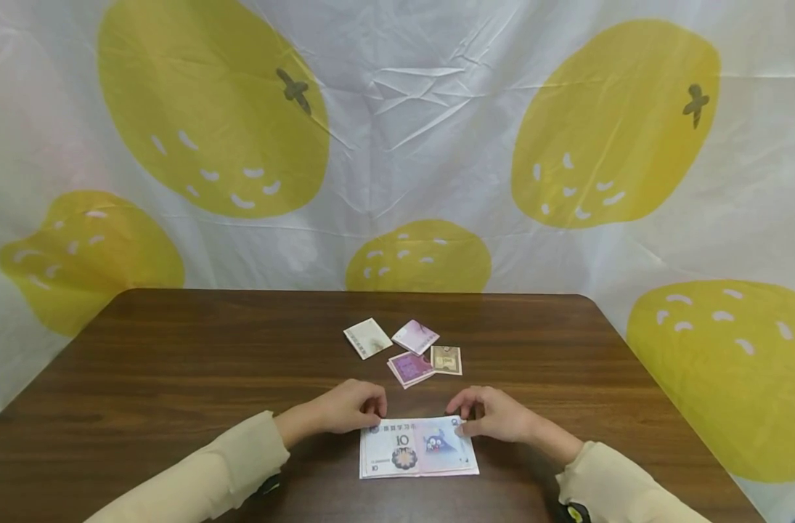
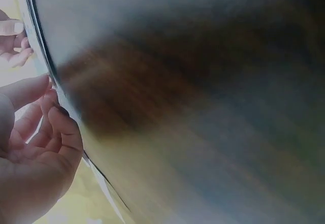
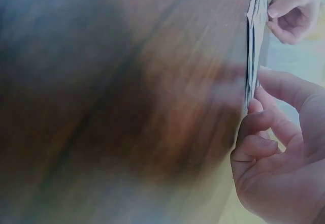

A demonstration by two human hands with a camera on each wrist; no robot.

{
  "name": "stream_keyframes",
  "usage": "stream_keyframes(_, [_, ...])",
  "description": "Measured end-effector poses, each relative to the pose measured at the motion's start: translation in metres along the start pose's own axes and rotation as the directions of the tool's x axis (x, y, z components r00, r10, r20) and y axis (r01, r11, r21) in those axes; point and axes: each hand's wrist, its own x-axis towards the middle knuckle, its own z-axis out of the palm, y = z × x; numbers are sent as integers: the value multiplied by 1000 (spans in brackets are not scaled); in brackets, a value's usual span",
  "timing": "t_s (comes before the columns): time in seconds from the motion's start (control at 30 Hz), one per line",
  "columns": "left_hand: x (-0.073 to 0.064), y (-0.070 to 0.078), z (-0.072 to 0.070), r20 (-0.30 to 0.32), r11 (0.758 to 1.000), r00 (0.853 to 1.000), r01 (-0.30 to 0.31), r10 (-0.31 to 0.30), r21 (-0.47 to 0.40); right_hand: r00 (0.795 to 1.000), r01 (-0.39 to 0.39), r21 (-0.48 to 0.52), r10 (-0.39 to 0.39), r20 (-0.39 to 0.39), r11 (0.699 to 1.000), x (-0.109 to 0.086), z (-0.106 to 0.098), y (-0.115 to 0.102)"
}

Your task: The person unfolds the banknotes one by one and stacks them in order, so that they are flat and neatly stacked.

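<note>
Pinched the banknote stack [image 1: 420, 444] at lower centre of the frame: upper-left corner with curled left hand [image 1: 348, 407], upper-right corner with curled right hand [image 1: 498, 415]. Angled both forearms [image 1: 240, 461] inward from lower left and right.

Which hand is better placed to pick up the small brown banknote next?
Probably the right hand: its fingertips lie nearer the small brown banknote than the left hand does, though both pinch the banknote stack.

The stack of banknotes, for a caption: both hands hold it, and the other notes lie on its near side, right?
Not near: the head view shows the other notes on the far side of the stack. The left hand and right hand do hold it.
</note>
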Motion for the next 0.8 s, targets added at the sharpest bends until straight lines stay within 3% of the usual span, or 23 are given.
stream_keyframes(0.13, [1, 2, -2, -30, 1000, 999, 22, -22, -14, 1000, -3, 32, 3, -6, 999, 1, -3, 0])
stream_keyframes(0.3, [5, 1, -7, -91, 999, 996, 16, -13, 34, 999, -28, 68, 30, -32, 997, 8, -8, 3])
stream_keyframes(0.8, [30, -23, -21, -238, 994, 969, 88, -69, 70, 982, -102, 111, 118, -150, 989, 40, -30, 24])
